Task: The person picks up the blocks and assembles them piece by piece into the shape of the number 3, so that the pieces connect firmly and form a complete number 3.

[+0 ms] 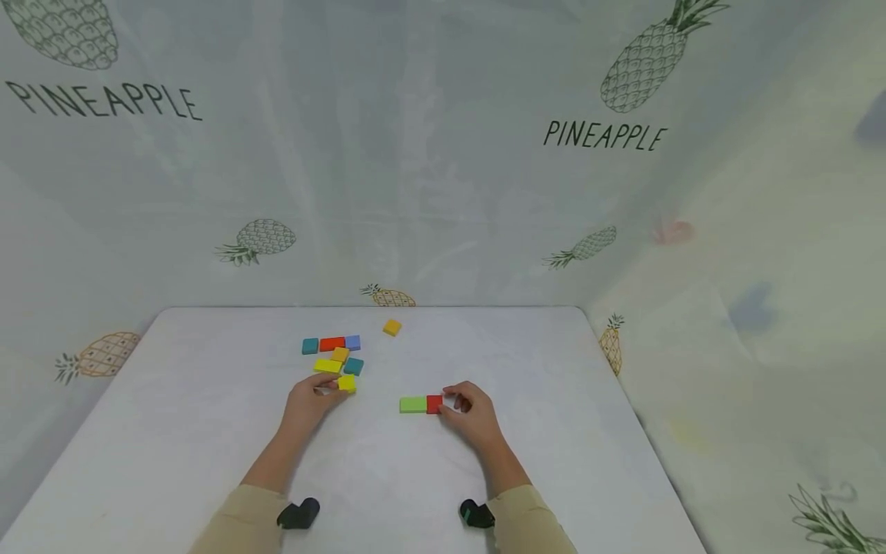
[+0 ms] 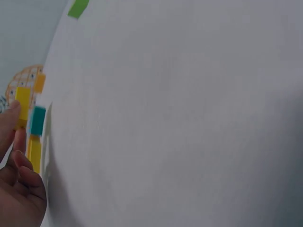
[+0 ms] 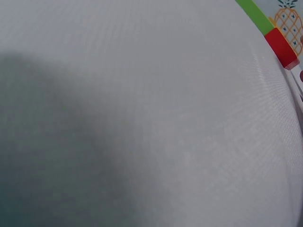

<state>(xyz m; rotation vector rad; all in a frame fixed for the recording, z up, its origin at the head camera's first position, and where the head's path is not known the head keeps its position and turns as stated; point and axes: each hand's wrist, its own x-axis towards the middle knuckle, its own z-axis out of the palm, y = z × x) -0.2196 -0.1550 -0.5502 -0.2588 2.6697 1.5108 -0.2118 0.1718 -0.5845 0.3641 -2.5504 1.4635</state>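
My left hand (image 1: 308, 405) pinches a small yellow block (image 1: 348, 383) between thumb and fingertips. In the left wrist view this yellow block (image 2: 22, 106) stands out beside the thumb. A longer yellow block (image 1: 328, 365), a teal block (image 1: 354, 366) and an orange block (image 1: 340, 354) lie just beyond that hand. My right hand (image 1: 476, 415) is at the right end of a red block (image 1: 434, 404), thumb and forefinger apart at its corners. The red block lies end to end with a light green block (image 1: 413, 405). Only fingertips show at the right wrist view's edge.
Farther back lie another teal block (image 1: 310, 346), a longer red block (image 1: 332, 344) and a blue block (image 1: 353, 342) in a row. A single orange block (image 1: 392, 328) lies near the far edge of the white table (image 1: 554, 362). A pineapple-print curtain (image 1: 429, 154) hangs behind.
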